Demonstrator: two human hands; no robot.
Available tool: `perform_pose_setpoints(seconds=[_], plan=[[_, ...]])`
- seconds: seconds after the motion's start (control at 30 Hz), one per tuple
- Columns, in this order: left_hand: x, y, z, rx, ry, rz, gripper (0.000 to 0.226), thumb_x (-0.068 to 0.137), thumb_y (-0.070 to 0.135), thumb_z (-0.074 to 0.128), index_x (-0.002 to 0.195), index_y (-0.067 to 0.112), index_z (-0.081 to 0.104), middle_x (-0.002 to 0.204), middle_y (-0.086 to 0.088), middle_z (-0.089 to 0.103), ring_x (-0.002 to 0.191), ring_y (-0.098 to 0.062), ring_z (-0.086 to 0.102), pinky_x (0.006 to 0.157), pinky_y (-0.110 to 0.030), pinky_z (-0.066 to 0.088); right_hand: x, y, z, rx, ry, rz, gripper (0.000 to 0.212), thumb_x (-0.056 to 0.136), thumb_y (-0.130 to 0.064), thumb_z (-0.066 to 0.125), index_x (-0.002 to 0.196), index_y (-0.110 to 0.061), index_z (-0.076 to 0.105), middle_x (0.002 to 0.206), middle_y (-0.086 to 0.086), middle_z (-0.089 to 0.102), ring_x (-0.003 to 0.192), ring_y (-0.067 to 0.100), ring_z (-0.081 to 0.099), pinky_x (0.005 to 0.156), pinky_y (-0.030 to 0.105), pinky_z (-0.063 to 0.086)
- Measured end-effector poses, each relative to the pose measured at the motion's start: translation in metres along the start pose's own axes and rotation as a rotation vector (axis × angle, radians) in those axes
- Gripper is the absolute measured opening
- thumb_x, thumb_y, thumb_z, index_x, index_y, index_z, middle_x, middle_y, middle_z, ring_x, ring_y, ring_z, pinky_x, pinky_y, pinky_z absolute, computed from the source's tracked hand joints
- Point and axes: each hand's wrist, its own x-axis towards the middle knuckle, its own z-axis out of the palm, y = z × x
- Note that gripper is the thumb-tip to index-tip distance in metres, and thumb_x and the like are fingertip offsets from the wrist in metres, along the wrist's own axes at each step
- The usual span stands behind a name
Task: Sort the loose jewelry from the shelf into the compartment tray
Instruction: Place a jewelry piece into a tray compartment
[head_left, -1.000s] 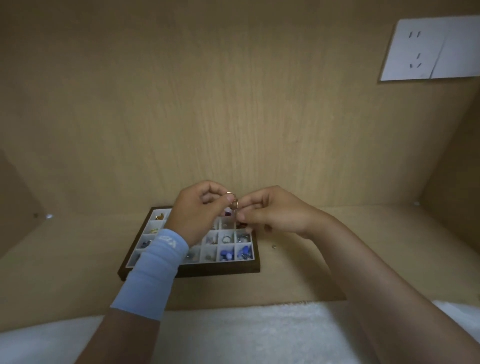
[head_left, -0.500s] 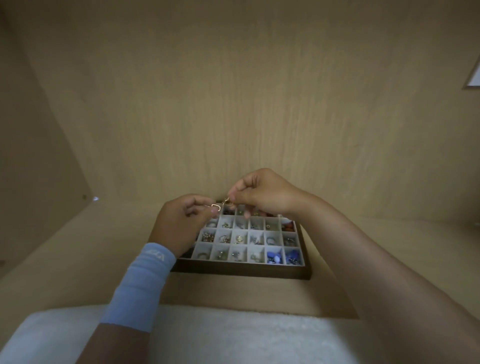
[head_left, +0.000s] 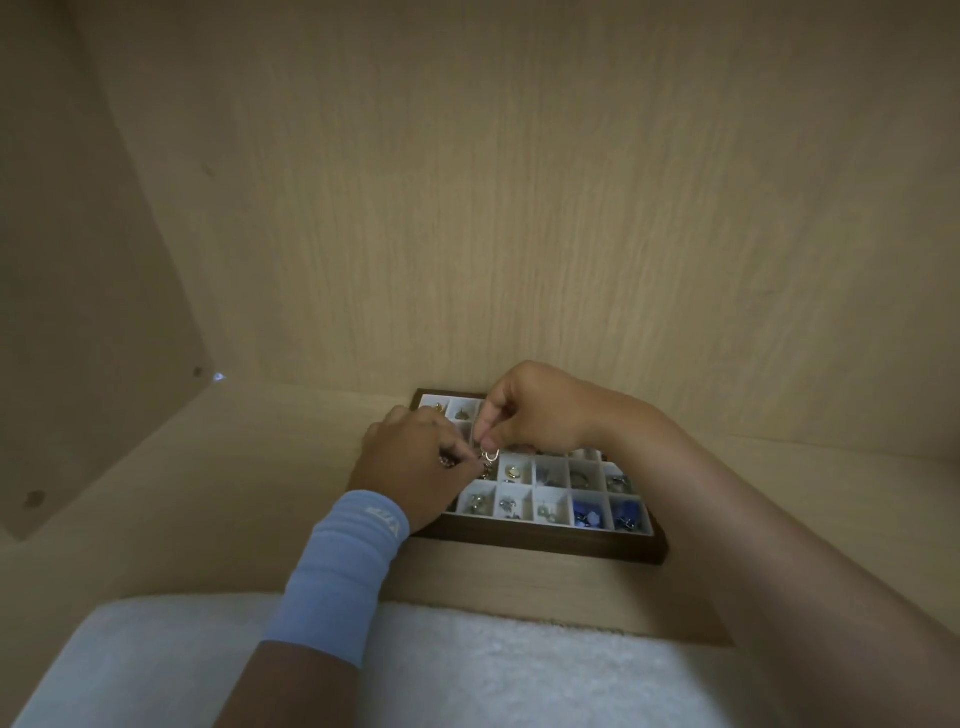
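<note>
Left wrist: light-blue ribbed wristband (head_left: 340, 566), white logo; right arm (head_left: 779, 545) bare.

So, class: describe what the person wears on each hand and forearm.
The left hand is bare; its wrist and forearm wear a snug light-blue sleeve with a small white logo near the wrist end. The right hand and forearm are bare: no sleeve, no glove, no watch showing.
</note>
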Motion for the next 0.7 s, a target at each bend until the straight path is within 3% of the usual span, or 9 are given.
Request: perform_pose_setpoints(seconds=[0.1, 0.2, 0.37, 0.43, 0.5, 0.57, 0.63, 0.7], plan=[[-0.001, -0.001, -0.002, 0.025, 0.037, -0.013, 0.013, 0.087, 0.032, 0.061, 0.083, 0.030, 0.073, 0.095, 0.015, 0.059, 0.097, -0.015, 0.051, 0.091, -0.036, 0.040, 0.003, 0.003, 0.011, -0.040, 0.044, -0.011, 0.009, 0.085, -0.014, 0.078, 0.088, -0.023, 0.079, 0.080, -0.013, 0.075, 0.078, -0.005, 0.068, 0.077, 0.019, 0.054], [-0.002, -0.004, -0.003, -0.066, 0.062, -0.042, 0.016, 0.089, 0.019, 0.057, 0.094, 0.029, 0.069, 0.080, 0.017, 0.052, 0.086, -0.014, 0.055, 0.086, -0.036, 0.047, 0.002, 0.004, 0.018, -0.073, 0.101, -0.033, 0.011, 0.082, -0.014, 0.080, 0.089, -0.022, 0.080, 0.082, -0.010, 0.077, 0.078, -0.002, 0.070, 0.080, 0.024, 0.058], [-0.004, -0.005, -0.001, -0.046, 0.049, 0.033, 0.019, 0.085, 0.017, 0.061, 0.084, 0.034, 0.067, 0.083, 0.018, 0.056, 0.088, -0.012, 0.049, 0.087, -0.036, 0.045, -0.004, 0.010, 0.019, -0.101, 0.179, -0.077, 0.012, 0.085, -0.015, 0.076, 0.091, -0.025, 0.080, 0.087, -0.012, 0.076, 0.083, -0.002, 0.069, 0.085, 0.031, 0.059], [-0.004, -0.006, 0.001, -0.033, 0.024, 0.059, 0.018, 0.086, 0.020, 0.062, 0.083, 0.035, 0.071, 0.092, 0.012, 0.061, 0.094, -0.014, 0.049, 0.090, -0.036, 0.044, -0.010, 0.012, 0.022, -0.062, 0.160, -0.077, 0.015, 0.088, -0.011, 0.071, 0.095, -0.023, 0.079, 0.088, -0.010, 0.076, 0.077, -0.006, 0.068, 0.077, 0.022, 0.058], [-0.004, -0.008, 0.003, -0.015, 0.020, 0.091, 0.018, 0.086, 0.023, 0.062, 0.084, 0.036, 0.075, 0.094, 0.013, 0.061, 0.096, -0.014, 0.049, 0.089, -0.035, 0.043, -0.016, 0.014, 0.026, 0.006, 0.122, -0.038, 0.018, 0.092, -0.007, 0.066, 0.103, -0.017, 0.075, 0.093, -0.004, 0.077, 0.065, -0.009, 0.065, 0.058, 0.010, 0.051], [-0.004, -0.009, 0.005, 0.003, 0.039, 0.135, 0.018, 0.084, 0.027, 0.062, 0.083, 0.037, 0.076, 0.092, 0.016, 0.058, 0.095, -0.013, 0.048, 0.087, -0.034, 0.043, -0.023, 0.015, 0.027, 0.109, 0.135, 0.006, 0.020, 0.095, -0.008, 0.064, 0.111, -0.019, 0.070, 0.095, -0.003, 0.077, 0.063, 0.000, 0.067, 0.051, 0.018, 0.052], [-0.006, -0.008, 0.006, 0.050, 0.055, 0.163, 0.017, 0.082, 0.031, 0.060, 0.083, 0.037, 0.077, 0.090, 0.017, 0.058, 0.092, -0.011, 0.047, 0.085, -0.034, 0.044, -0.032, 0.019, 0.022, 0.174, 0.192, 0.015, 0.022, 0.095, -0.011, 0.065, 0.112, -0.024, 0.068, 0.094, -0.005, 0.077, 0.066, 0.003, 0.069, 0.057, 0.028, 0.057], [-0.007, -0.007, 0.008, 0.109, 0.069, 0.151, 0.016, 0.081, 0.031, 0.062, 0.084, 0.034, 0.078, 0.093, 0.015, 0.060, 0.093, -0.012, 0.047, 0.085, -0.035, 0.046, -0.043, 0.024, 0.014, 0.155, 0.266, 0.015, 0.019, 0.094, -0.014, 0.067, 0.107, -0.027, 0.071, 0.091, -0.010, 0.075, 0.078, 0.004, 0.071, 0.075, 0.032, 0.060]])
